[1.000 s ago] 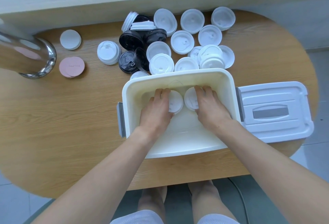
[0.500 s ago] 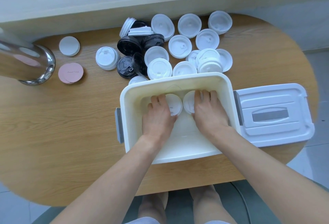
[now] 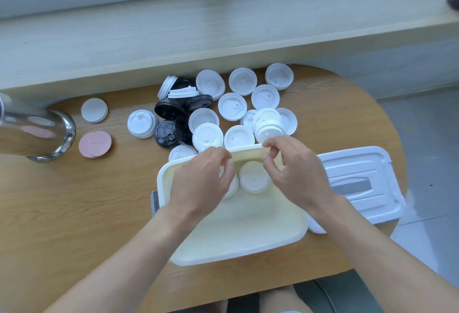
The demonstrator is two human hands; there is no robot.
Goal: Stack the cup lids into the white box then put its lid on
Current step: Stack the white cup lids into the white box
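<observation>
Lifted off the two placed lids since a moment ago: left hand (image 3: 201,183) and right hand (image 3: 295,176), now above the far rim, fingers loosely curled, holding nothing. Early in the task. Nearest, white box (image 3: 238,250) with two white lids (image 3: 253,178) at its far end. Beside it, right, box lid (image 3: 360,183), still off. Beyond, many loose cup lids (image 3: 232,106) waiting on the table (image 3: 74,213).
</observation>
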